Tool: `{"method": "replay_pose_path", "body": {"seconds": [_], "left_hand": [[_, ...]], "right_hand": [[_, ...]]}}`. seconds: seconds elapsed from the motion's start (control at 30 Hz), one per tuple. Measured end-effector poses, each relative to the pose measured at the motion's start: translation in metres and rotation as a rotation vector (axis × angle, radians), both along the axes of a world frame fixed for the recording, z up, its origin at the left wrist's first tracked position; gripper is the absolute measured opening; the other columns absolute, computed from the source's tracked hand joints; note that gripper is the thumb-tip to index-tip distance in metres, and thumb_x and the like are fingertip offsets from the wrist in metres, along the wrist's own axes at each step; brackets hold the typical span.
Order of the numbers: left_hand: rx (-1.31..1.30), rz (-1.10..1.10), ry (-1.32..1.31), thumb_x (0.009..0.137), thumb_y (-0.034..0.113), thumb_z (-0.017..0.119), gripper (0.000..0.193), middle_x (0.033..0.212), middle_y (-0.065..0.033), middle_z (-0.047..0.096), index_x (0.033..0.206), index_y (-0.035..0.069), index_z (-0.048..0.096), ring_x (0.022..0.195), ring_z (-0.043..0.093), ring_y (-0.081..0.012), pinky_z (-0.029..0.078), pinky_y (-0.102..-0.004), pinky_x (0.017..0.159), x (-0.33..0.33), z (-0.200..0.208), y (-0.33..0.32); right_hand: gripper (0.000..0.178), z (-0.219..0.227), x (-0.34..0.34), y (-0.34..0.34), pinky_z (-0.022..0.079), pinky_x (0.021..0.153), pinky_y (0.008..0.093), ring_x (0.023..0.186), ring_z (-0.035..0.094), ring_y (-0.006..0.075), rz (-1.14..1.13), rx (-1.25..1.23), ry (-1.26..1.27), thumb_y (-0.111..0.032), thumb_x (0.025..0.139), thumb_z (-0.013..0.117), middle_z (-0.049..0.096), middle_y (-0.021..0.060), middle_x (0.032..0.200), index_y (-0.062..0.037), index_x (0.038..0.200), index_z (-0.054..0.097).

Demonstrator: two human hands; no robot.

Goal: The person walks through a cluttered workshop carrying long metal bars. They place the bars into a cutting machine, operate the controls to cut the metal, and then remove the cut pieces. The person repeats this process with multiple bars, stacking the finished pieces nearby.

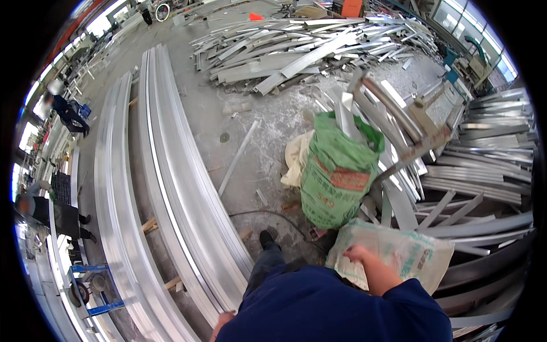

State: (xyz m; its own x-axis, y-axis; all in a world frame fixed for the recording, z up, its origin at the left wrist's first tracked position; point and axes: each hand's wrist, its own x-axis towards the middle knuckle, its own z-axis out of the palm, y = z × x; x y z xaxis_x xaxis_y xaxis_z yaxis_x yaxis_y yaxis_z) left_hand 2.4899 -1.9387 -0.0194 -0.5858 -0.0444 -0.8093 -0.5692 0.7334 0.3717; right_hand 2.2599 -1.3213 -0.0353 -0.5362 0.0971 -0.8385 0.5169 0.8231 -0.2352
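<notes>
The person's right hand (pixel 358 255) is closed on the top edge of a pale woven sack (pixel 399 253), fingers curled over the crumpled fabric, the sack hanging just in front of the dark blue sleeve. The left hand (pixel 221 321) shows only as a sliver at the lower edge beside the blue jacket, resting close to or against the nearest long aluminium profiles (pixel 182 188); I cannot tell whether it is clenched or loose. Just beyond the right hand stands a full green woven sack (pixel 336 176), upright, with offcut strips of metal poking out of its mouth, and a cream cloth bag (pixel 296 157) slumps against its far-left side. To the right of the right hand lies a stack of flat metal bars (pixel 484 171), some bent, reaching past the green sack. A black cable (pixel 268 214) runs across the concrete floor (pixel 211 108) between the 2 hands, near the person's dark shoe (pixel 268 236). Well beyond both hands sprawls a heap of scrap profiles (pixel 302 48). Far out to the left of the left hand, 2 other people (pixel 68 114) stand among more racks of metal.
</notes>
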Motion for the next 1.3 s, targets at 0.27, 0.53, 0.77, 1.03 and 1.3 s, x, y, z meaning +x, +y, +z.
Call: {"method": "replay_pose_path", "body": {"seconds": [0.27,0.53,0.77,1.03,1.3], "left_hand": [[0.131,0.595,0.172,0.085,0.023,0.063,0.035,0.084,-0.0145,0.066,0.105,-0.005,0.062,0.068,0.064,-0.0225,0.052,-0.0337,0.059,-0.418,0.002,-0.105],[0.183,0.437,0.271,0.084,0.024,0.065,0.04,0.087,-0.0153,0.065,0.11,-0.006,0.06,0.072,0.064,-0.0227,0.052,-0.0321,0.068,-0.749,0.008,-0.086],[0.138,0.032,-0.016,0.085,0.027,0.064,0.039,0.088,-0.0141,0.066,0.108,-0.004,0.062,0.072,0.065,-0.0253,0.049,-0.0382,0.065,-0.872,-0.001,-0.092],[-0.096,-0.249,-0.223,0.087,0.033,0.061,0.039,0.09,-0.0181,0.066,0.101,-0.003,0.065,0.085,0.063,-0.0304,0.049,-0.0418,0.068,-1.09,-0.004,-0.058],[0.066,0.058,-0.03,0.087,0.027,0.06,0.035,0.086,-0.0142,0.067,0.107,-0.001,0.062,0.066,0.064,-0.0244,0.047,-0.0362,0.058,-1.441,-0.039,-0.01]], "right_hand": [[0.041,0.058,-0.226,-0.078,0.052,0.063,0.0297,0.068,0.064,0.0164,-0.349,-0.377,0.186,-0.027,0.084,0.067,0.068,0.0105,0.084,0.0048,0.111,0.061],[0.048,0.002,-0.489,-0.106,0.052,0.073,0.0345,0.079,0.068,0.0245,-0.315,-0.343,0.305,-0.032,0.079,0.067,0.07,0.0168,0.088,0.004,0.11,0.064],[0.049,0.044,-0.734,-0.089,0.05,0.084,0.0373,0.095,0.065,0.0318,-0.206,-0.216,0.29,-0.037,0.079,0.066,0.068,0.019,0.101,0.0008,0.11,0.065],[0.047,0.107,-0.917,-0.035,0.05,0.082,0.0351,0.091,0.066,0.0288,-0.476,-0.159,0.467,-0.033,0.081,0.065,0.068,0.0202,0.099,0.0003,0.113,0.064],[0.047,0.059,-0.994,0.026,0.052,0.079,0.0357,0.085,0.068,0.0295,-0.668,-0.024,0.331,-0.036,0.078,0.068,0.069,0.0204,0.093,0.0011,0.106,0.067]]}}
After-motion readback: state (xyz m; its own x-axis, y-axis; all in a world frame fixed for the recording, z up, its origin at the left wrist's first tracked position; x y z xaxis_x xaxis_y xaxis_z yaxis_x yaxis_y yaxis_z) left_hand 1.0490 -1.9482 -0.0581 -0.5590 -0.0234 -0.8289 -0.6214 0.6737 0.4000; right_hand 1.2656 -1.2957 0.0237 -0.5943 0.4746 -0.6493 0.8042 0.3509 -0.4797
